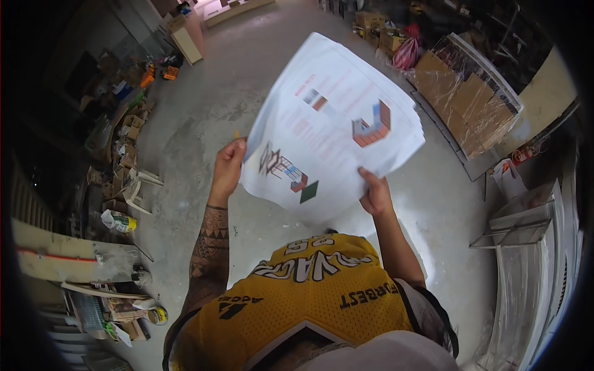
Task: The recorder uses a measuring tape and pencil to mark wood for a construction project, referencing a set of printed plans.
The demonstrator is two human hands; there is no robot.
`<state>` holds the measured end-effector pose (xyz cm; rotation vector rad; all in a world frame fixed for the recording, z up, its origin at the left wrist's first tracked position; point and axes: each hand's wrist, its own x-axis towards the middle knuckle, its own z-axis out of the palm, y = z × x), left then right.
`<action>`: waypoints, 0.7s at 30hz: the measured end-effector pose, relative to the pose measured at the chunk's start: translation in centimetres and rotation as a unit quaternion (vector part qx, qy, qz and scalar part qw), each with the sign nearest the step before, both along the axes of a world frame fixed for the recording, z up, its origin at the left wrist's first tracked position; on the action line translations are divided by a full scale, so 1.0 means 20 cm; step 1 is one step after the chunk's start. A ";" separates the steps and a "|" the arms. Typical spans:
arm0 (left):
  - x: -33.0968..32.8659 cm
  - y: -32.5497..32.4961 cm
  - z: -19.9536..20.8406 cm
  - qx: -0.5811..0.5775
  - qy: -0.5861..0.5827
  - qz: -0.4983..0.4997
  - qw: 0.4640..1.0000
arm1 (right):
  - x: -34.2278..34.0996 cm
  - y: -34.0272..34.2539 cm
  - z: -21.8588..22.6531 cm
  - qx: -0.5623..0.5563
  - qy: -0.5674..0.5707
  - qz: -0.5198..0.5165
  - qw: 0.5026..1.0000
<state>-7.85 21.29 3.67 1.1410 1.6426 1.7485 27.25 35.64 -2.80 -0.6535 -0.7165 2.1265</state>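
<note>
A stack of large printed paper sheets [334, 161] is spread out in front of me, held up between both hands. Coloured drawings of box-like structures and blocks of red print cover the top sheet. My left hand [230, 162] pinches the sheets' left edge, thumb toward me. At the lower right edge, my right hand [375, 193] grips the sheets with its thumb on the printed face; its other fingers are hidden behind the paper. Several page edges fan out along the right side. The lower part of the paper curls.
Grey concrete floor [192, 123] lies beneath. Left are cardboard boxes [129, 127], a white plastic chair [141, 188] and a yellow-labelled container [124, 222]. Right, a wrapped cardboard-faced panel [464, 102] leans near a pink striped bag [406, 52]; plastic-covered furniture [523, 247] stands nearer.
</note>
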 end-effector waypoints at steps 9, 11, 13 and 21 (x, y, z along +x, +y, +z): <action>-0.08 -0.14 0.00 -0.008 -0.039 0.071 0.997 | -0.13 0.13 0.16 0.029 0.062 0.057 0.996; -0.11 -0.10 0.04 -0.019 0.018 0.089 0.996 | -0.19 0.19 0.18 0.062 0.021 0.051 0.997; -0.13 -0.02 -0.06 0.004 0.061 0.106 0.992 | -0.19 0.22 0.13 0.058 0.015 0.027 0.998; 0.07 0.36 -0.02 -0.057 0.227 -0.030 0.972 | 0.04 0.25 -0.10 0.052 0.035 -0.091 0.994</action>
